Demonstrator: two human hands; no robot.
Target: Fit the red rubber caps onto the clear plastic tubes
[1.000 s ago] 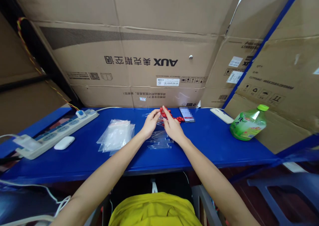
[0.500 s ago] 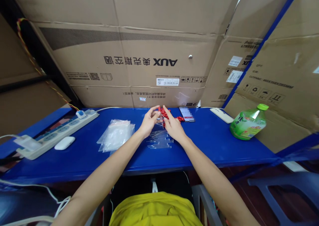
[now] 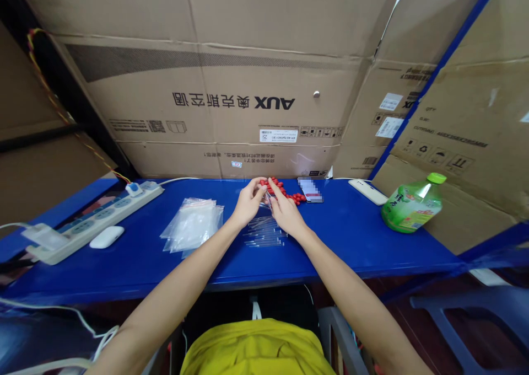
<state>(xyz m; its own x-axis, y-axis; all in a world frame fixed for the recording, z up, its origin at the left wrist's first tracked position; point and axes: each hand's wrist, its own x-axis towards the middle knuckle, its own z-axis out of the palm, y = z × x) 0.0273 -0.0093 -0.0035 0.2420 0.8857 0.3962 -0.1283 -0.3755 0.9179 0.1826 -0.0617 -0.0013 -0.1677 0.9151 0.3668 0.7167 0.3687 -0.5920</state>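
Note:
My left hand (image 3: 248,203) is closed, with thumb and forefinger pinched at a small red rubber bulb (image 3: 263,182); its fingers partly cover it. Close beside it, my right hand (image 3: 286,212) is closed around thin clear tubes (image 3: 268,198), which slant up toward the left fingertips. Whether tube and bulb touch is too small to tell. Behind and right of the hands lies a heap of red bulbs (image 3: 296,198). Several more clear thin tubes (image 3: 265,235) lie on the blue table between my forearms.
Clear zip bags (image 3: 193,226) are stacked left of my hands. A phone (image 3: 309,189) lies beyond the bulbs. Farther right are a white device (image 3: 367,191) and a green bottle (image 3: 412,203). On the left sit a power strip (image 3: 99,218) and a white earbud case (image 3: 107,237). Cardboard (image 3: 231,121) walls the back.
The hands stay in nearly the same place. My left fingers have curled lower around the bulb, and the clear tubes in my right hand now stand at a steeper slant.

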